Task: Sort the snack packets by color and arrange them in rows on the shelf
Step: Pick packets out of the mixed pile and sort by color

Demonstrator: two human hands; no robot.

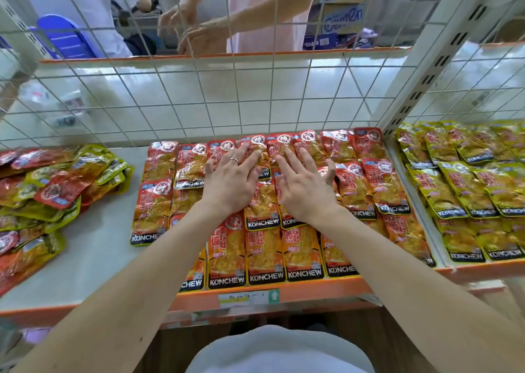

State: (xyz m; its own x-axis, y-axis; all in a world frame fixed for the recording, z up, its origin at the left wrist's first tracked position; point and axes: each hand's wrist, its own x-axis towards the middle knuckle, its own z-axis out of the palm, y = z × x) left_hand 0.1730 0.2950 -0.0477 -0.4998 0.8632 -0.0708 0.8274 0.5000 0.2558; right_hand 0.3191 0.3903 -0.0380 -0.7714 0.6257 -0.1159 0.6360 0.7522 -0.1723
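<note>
Head view: bare shelf point(93, 244) separates mixed pile point(56, 185) from red packets point(267, 253). My left hand point(230, 185) and right hand point(305, 193) lie flat, fingers straight, on those packets.

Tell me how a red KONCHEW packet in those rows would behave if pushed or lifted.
The red KONCHEW packets look like glossy film pouches, so one probably slides easily on the shelf. They lie flat and thin, so likely light and floppy by a corner. Overlapped edges may drag neighbours along.

Left hand point(231, 180) and right hand point(305, 186) flat on red packets point(265, 254) — mixed pile point(48, 190) left; green-yellow rows point(466, 193) right
</note>
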